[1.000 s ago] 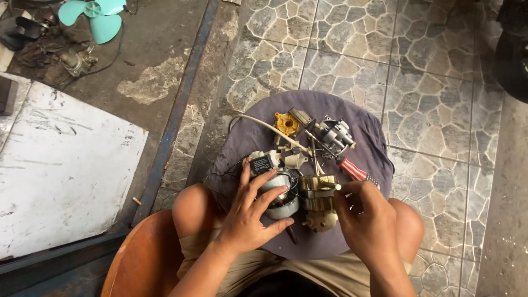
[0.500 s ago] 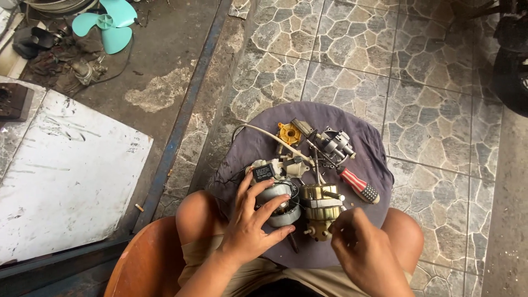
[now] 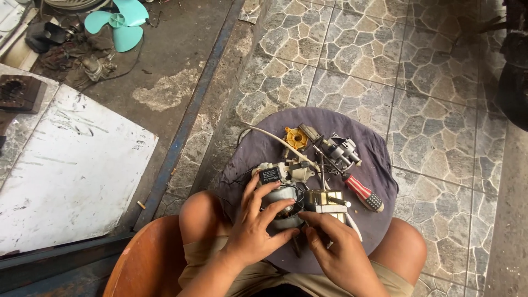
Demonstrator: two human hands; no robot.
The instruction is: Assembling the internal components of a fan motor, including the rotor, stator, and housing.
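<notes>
Here, left hand [image 3: 256, 228] cups motor [image 3: 283, 206]; right hand [image 3: 341, 253] pinches sth unclear.

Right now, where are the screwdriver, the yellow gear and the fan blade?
screwdriver [image 3: 364, 194]: head view, on its red striped handle.
yellow gear [image 3: 296, 137]: head view, on its middle.
fan blade [image 3: 116, 22]: head view, on its hub.

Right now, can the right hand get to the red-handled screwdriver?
Probably yes. The screwdriver lies on the cloth just up and to the outside of the right hand, with nothing lying over its handle. The hand is busy at the motor, so it would have to let go first.
</notes>
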